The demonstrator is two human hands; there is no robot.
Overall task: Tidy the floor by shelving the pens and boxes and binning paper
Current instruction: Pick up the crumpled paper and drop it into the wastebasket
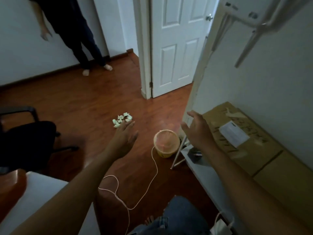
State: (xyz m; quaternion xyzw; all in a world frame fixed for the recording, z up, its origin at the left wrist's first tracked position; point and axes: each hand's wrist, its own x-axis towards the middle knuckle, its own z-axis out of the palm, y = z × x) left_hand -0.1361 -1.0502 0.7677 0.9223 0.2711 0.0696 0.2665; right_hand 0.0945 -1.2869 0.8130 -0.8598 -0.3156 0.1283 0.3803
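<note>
Reddish wooden floor (88,102) fills the room, bounded by white walls and a panelled door (176,48). Left hand (124,138) is extended palm down, grip spread and empty. Crumpled paper (122,119) lies on the floor just beyond its fingertips; whether they touch it cannot be told. Right hand (197,128) is raised, grip spread and empty. Round bin (166,143) stands between the two grips, slightly nearer than them. Cardboard box (240,133) rests right of the right grip, on a shelf (201,168).
</note>
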